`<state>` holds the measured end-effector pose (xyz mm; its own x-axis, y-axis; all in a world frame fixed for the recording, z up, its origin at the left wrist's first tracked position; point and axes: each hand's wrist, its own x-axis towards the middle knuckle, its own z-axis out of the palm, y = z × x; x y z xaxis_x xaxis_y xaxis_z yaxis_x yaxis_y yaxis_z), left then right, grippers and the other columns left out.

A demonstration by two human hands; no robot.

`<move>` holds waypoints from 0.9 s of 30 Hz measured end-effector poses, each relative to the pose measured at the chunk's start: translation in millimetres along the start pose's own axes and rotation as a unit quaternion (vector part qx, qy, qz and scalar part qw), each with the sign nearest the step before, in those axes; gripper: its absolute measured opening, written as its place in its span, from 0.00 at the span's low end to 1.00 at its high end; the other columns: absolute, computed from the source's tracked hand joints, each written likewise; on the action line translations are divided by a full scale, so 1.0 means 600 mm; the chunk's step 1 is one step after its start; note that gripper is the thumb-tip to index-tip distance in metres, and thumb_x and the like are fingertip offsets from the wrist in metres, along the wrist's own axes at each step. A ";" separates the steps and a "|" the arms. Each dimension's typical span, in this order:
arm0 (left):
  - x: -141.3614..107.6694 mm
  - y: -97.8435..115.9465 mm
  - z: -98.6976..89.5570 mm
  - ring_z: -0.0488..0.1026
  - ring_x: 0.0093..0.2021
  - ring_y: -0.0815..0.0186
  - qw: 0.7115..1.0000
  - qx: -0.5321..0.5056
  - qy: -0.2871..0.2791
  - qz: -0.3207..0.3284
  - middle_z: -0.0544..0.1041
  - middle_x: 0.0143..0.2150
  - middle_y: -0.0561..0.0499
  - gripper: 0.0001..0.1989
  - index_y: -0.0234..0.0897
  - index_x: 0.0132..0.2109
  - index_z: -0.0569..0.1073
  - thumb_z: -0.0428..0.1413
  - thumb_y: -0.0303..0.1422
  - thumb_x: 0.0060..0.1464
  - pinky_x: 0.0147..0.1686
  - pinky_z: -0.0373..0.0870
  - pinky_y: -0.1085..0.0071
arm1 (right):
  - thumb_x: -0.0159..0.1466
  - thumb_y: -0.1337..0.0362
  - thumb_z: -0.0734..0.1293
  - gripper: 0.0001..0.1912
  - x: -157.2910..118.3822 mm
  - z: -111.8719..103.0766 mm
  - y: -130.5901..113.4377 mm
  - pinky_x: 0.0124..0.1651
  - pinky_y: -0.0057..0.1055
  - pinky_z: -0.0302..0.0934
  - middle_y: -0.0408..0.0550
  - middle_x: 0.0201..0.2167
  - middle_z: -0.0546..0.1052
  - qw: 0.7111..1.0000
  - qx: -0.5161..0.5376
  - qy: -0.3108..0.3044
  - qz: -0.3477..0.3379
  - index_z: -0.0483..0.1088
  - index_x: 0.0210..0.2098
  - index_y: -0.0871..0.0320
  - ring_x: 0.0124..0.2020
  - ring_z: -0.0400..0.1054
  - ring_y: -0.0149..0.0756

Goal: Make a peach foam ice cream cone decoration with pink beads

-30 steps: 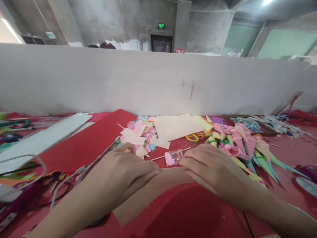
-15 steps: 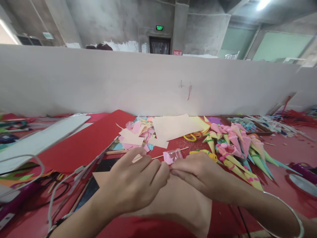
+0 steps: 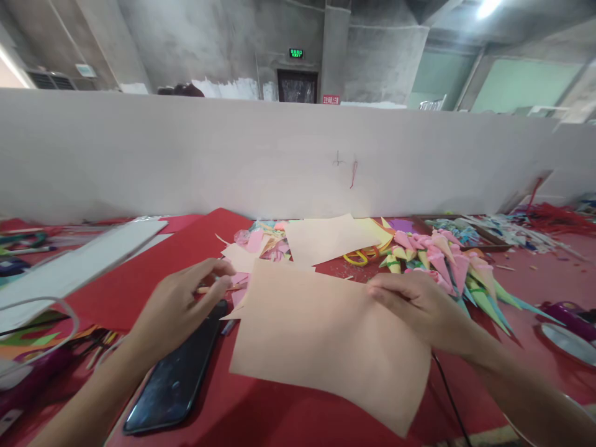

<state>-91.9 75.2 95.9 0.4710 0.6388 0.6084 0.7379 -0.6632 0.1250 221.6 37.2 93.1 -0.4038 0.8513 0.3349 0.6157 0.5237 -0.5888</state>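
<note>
A sheet of tan paper (image 3: 321,329) hangs slightly curved above the red table, pinched at its top right edge by my right hand (image 3: 410,301). My left hand (image 3: 189,304) is off the sheet, to its left, with thumb and fingers apart and nothing visible between them. Below that hand lies a black smartphone (image 3: 174,382) on the table. Paper scraps (image 3: 239,257) in pink and cream are heaped behind the sheet, which hides part of them.
Cone-shaped paper pieces with pink tops (image 3: 454,261) are piled at the right. Yellow-handled scissors (image 3: 356,257) lie beside a cream sheet (image 3: 321,239). Red card (image 3: 177,267) and a white board (image 3: 88,267) cover the left. A white partition (image 3: 261,161) stands behind.
My hands were close together at the paper's top edge; now they are apart. The left has let go and moved left, and the right has shifted right with the sheet, uncovering the phone.
</note>
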 end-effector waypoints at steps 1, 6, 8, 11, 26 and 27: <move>0.000 0.004 0.003 0.70 0.27 0.72 0.997 -0.066 -0.034 -0.023 0.75 0.30 0.55 0.12 0.37 0.41 0.69 0.41 0.30 0.58 0.24 0.66 0.79 | 0.65 0.58 0.54 0.19 0.002 0.003 -0.001 0.21 0.23 0.48 0.38 0.16 0.59 1.000 0.008 0.013 -0.001 0.58 0.19 0.58 0.19 0.55 0.24; -0.006 0.019 0.017 0.73 0.27 0.67 0.946 -0.254 -0.183 -0.082 0.77 0.28 0.50 0.14 0.36 0.35 0.72 0.45 0.38 0.55 0.26 0.71 0.74 | 0.65 0.59 0.54 0.15 0.013 0.019 0.016 0.22 0.24 0.51 0.40 0.20 0.65 0.992 0.040 0.114 0.036 0.63 0.26 0.59 0.22 0.58 0.27; -0.009 0.018 0.019 0.71 0.23 0.69 0.937 -0.258 -0.199 -0.127 0.74 0.22 0.51 0.16 0.36 0.25 0.70 0.47 0.40 0.54 0.23 0.69 0.75 | 0.65 0.59 0.53 0.15 0.016 0.025 0.031 0.23 0.25 0.52 0.40 0.20 0.63 0.991 0.037 0.116 0.052 0.62 0.26 0.58 0.22 0.58 0.27; -0.008 0.021 0.016 0.69 0.20 0.70 0.937 -0.243 -0.173 -0.182 0.71 0.18 0.52 0.20 0.35 0.19 0.66 0.48 0.42 0.54 0.20 0.66 0.76 | 0.63 0.61 0.55 0.08 0.017 0.038 0.043 0.30 0.28 0.56 0.42 0.24 0.65 0.987 -0.032 0.152 0.039 0.62 0.32 0.58 0.27 0.61 0.31; 0.050 0.126 0.072 0.69 0.31 0.69 0.890 -0.449 -0.066 -0.047 0.72 0.30 0.51 0.13 0.35 0.26 0.68 0.56 0.41 0.48 0.29 0.66 0.74 | 0.51 0.56 0.67 0.18 0.033 0.090 -0.055 0.33 0.31 0.60 0.45 0.33 0.66 0.989 0.149 0.020 -0.011 0.57 0.34 0.57 0.32 0.61 0.31; 0.051 0.126 0.074 0.68 0.32 0.68 0.884 -0.460 -0.069 -0.047 0.72 0.30 0.51 0.15 0.35 0.24 0.67 0.57 0.43 0.45 0.30 0.66 0.73 | 0.51 0.57 0.68 0.18 0.033 0.090 -0.054 0.34 0.31 0.60 0.45 0.34 0.66 0.988 0.155 0.016 -0.017 0.57 0.34 0.57 0.32 0.62 0.31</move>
<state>-0.1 62.0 89.2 0.5302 0.7076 0.4671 0.1011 -0.5997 0.7938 157.2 35.5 79.2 -0.3958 0.8362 0.3796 0.3628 0.5221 -0.7718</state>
